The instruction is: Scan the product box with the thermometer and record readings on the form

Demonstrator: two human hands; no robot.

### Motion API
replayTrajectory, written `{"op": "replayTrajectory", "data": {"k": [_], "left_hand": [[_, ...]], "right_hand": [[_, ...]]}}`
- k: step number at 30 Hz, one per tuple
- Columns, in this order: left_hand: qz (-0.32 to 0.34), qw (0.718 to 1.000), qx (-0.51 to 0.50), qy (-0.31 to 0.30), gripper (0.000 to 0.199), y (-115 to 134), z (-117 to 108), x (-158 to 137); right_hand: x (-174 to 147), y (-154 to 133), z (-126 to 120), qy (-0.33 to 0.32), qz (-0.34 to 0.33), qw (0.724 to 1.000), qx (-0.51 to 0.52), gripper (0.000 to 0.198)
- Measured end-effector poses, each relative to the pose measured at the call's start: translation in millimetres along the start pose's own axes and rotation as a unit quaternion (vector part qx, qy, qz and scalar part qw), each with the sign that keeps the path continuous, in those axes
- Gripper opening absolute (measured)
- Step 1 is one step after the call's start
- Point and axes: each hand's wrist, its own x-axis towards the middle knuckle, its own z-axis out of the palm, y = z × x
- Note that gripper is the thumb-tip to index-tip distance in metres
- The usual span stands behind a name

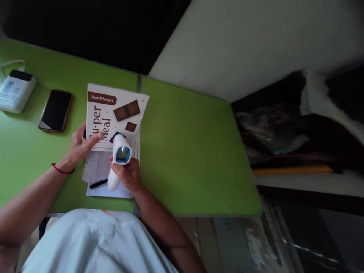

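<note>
My left hand (81,142) grips the lower left edge of a white box (99,115) printed "NutriMotion" and "Su-per Meal", its thumb over the front. Brown chocolate pieces are pictured on the box. In my right hand (129,172) is a white infrared thermometer (113,180) with a blue-framed screen, held upright by its handle. Its head overlaps the lower right of the box; whether the two touch I cannot tell. Below the box lie printed papers (93,167), partly covered, with a black pen (98,184) on them.
A smartphone (56,110) lies left of the box on the green table (187,151). Farther left is a white power bank (17,93) with a cable plugged in. A dark panel (85,30) rises behind the table. Cluttered shelves (273,129) stand to the right.
</note>
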Motion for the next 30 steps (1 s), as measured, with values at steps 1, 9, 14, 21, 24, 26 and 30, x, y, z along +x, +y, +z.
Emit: {"op": "replayTrajectory", "data": {"k": [1,9,14,21,24,26,30], "left_hand": [[-0.001,1.000,-0.007,0.002,0.051,1.0,0.6,-0.1],[-0.020,0.997,-0.080,0.006,0.049,5.7,3.0,-3.8],[-0.027,0.996,-0.079,0.007,0.048,7.4,1.8,-5.2],[-0.020,0.995,-0.092,0.007,0.050,9.0,4.0,-4.9],[-0.018,0.995,-0.101,0.006,0.051,10.8,4.9,-4.4],[-0.024,0.995,-0.098,0.007,0.051,12.7,5.1,-4.3],[-0.033,0.994,-0.102,0.005,0.052,15.6,4.7,-4.5]], "right_hand": [[0.1,-0.6,-0.2,-0.001,0.000,1.000,0.000,0.037],[-4.1,-3.6,1.0,0.009,0.002,1.000,0.017,0.034],[-6.9,-4.0,0.5,0.002,-0.004,1.000,0.025,0.033],[-6.8,-3.1,1.2,0.010,0.006,1.000,0.015,0.033],[-6.8,-5.0,1.4,0.015,0.010,1.000,0.007,0.034],[-6.5,-5.5,0.9,0.014,0.008,1.000,0.005,0.034],[-5.4,-5.1,0.2,0.012,0.009,1.000,0.002,0.035]]}}
